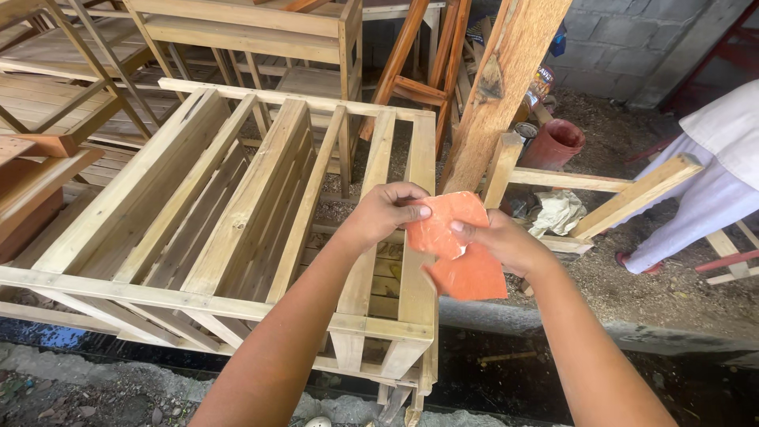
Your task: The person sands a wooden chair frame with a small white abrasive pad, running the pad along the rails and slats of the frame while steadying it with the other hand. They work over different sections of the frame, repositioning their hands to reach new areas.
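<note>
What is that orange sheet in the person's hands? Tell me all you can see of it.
The orange sheet looks like thin, worn sandpaper, pale in patches and ragged along its edges. It is bent or torn across the middle into two flaps. The left hand pinches its upper part, the right hand its middle. It hangs over a pale wooden frame.

Wooden frame (pixel 237 205) lies left; bucket (pixel 553 142) behind right, seemingly beside a leaning plank (pixel 506 87).
</note>
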Demonstrator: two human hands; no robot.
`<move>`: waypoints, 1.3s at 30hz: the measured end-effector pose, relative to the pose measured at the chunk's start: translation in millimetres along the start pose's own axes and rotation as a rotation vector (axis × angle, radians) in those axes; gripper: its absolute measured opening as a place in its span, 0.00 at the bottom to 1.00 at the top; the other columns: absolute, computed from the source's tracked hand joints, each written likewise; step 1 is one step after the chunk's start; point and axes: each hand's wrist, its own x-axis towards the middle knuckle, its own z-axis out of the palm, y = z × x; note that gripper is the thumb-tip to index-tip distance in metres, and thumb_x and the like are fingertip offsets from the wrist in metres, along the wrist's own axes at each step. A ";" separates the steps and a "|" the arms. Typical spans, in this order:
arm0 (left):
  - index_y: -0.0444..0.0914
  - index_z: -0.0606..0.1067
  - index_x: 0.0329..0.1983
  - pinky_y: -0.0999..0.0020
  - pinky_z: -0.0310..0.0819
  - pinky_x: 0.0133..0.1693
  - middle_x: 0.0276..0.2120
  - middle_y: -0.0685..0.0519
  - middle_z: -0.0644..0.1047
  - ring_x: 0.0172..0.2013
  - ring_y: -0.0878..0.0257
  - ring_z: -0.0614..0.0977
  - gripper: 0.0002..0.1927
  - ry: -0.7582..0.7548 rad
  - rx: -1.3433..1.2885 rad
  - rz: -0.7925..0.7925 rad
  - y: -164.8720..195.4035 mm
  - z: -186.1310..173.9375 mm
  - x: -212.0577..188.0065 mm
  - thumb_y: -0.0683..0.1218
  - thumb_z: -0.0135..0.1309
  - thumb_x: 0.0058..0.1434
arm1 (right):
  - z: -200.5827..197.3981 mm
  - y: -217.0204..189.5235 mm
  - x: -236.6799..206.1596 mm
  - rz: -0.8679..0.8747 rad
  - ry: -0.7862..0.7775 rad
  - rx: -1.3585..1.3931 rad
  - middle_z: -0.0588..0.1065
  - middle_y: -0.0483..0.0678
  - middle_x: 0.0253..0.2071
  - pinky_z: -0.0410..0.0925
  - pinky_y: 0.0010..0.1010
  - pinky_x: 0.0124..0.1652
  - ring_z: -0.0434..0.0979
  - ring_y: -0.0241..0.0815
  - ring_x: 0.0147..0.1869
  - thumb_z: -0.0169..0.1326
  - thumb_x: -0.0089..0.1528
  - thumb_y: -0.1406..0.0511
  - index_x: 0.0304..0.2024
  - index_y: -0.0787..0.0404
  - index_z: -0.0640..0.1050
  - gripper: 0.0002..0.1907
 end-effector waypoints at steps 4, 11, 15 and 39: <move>0.37 0.81 0.43 0.63 0.78 0.44 0.36 0.50 0.83 0.39 0.57 0.83 0.10 0.317 0.465 0.049 -25.8 -10.0 6.5 0.48 0.60 0.64 | 20.2 -12.7 -23.6 -0.286 0.361 -0.760 0.66 0.57 0.73 0.74 0.35 0.57 0.81 0.49 0.59 0.48 0.66 0.69 0.68 0.60 0.70 0.26; 0.38 0.70 0.62 0.51 0.59 0.65 0.67 0.46 0.65 0.68 0.45 0.63 0.28 0.285 1.240 0.003 -80.1 -24.3 -1.7 0.54 0.55 0.62 | 136.3 30.3 -53.4 -0.195 0.177 -0.605 0.47 0.50 0.80 0.44 0.39 0.74 0.40 0.48 0.83 0.42 0.70 0.61 0.75 0.55 0.55 0.30; 0.37 0.59 0.73 0.53 0.48 0.71 0.76 0.47 0.52 0.75 0.48 0.51 0.37 0.146 1.360 -0.129 -101.4 -27.2 -3.0 0.59 0.49 0.66 | 152.4 65.8 -74.0 -0.095 0.116 -0.714 0.44 0.53 0.80 0.47 0.37 0.72 0.37 0.53 0.83 0.40 0.68 0.61 0.75 0.60 0.52 0.33; 0.38 0.60 0.73 0.46 0.41 0.71 0.77 0.44 0.44 0.76 0.48 0.43 0.39 0.002 1.361 -0.170 -91.5 -49.9 72.9 0.46 0.51 0.56 | 96.8 89.9 67.8 -0.138 0.377 -0.757 0.58 0.64 0.73 0.63 0.44 0.64 0.59 0.64 0.74 0.41 0.70 0.64 0.66 0.69 0.64 0.24</move>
